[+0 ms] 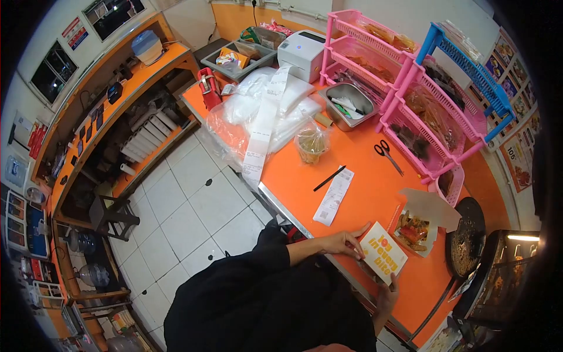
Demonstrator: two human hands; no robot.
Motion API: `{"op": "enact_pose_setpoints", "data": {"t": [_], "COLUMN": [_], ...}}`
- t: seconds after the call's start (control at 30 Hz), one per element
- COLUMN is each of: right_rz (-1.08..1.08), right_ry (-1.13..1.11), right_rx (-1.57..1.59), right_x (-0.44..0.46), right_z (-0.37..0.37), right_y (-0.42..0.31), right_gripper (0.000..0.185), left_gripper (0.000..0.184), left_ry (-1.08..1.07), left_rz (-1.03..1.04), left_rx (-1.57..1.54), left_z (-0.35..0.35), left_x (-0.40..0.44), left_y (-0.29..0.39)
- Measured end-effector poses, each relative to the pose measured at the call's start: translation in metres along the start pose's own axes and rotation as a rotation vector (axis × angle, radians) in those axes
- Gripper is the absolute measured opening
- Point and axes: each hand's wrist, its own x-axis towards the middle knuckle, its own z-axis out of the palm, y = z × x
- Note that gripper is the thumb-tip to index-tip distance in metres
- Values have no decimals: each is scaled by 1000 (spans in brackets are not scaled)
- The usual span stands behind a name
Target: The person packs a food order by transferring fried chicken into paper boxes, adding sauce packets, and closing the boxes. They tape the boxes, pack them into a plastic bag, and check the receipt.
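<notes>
A white takeaway box [384,254] with yellow and orange lettering is at the table's near edge, its printed lid facing up. My left hand [349,242] grips its left upper corner between thumb and fingers. My right hand [387,291] is closed around its lower right edge. Just beyond it stands an open takeaway box [437,214], its lid folded back. Inside lies food [412,229] with red and yellow topping. Left of the boxes are a printed receipt [333,196] and a black pen-like stick [329,178].
Scissors [389,157] lie near pink basket racks [404,88]. A tied bag of food [312,144], a long receipt strip [264,129], plastic bags [240,105], a label printer [302,53] and a metal container [355,100] are farther back. A black pan [465,240] sits at right.
</notes>
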Motion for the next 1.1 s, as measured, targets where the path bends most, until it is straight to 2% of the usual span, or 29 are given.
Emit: {"op": "enact_pose_setpoints", "data": {"t": [0.07, 0.1, 0.2, 0.3, 0.4, 0.8, 0.9, 0.97, 1.03, 1.1], "right_rz": [1, -32, -88, -39, 22, 143, 147, 37, -78, -89], "right_ry": [43, 36, 42, 80, 159, 180, 180, 122, 57, 55], "right_rx": [122, 21, -266, -435, -271, -93, -18, -142, -180, -332], "right_x": [-1, 1, 8, 11, 15, -6, -17, -25, -31, -37], "right_z": [42, 57, 81, 90, 85, 103, 108, 103, 101, 96], "right_y": [-31, -51, -105, -139, -139, -155, -148, -118, -88, -73], "right_gripper": [65, 63, 55, 49, 50, 50, 48, 50, 56, 56], "left_gripper": [52, 61, 73, 71, 68, 74, 72, 74, 72, 69], "left_ry": [30, 57, 60, 99, 133, 151, 99, 50, 33, -1], "left_rz": [38, 92, 53, -132, -403, -482, -323, -334, -250, -158], "left_rx": [66, 146, 697, 762, 715, 703, 639, 605, 539, 483], "left_z": [0, -1, 1, 18, 36, 50, 46, 41, 30, 18], "left_x": [3, 5, 9, 16, 19, 2, -13, -25, -32, -38], "left_y": [-7, -7, 12, 43, 96, 103, 88, 91, 74, 60]}}
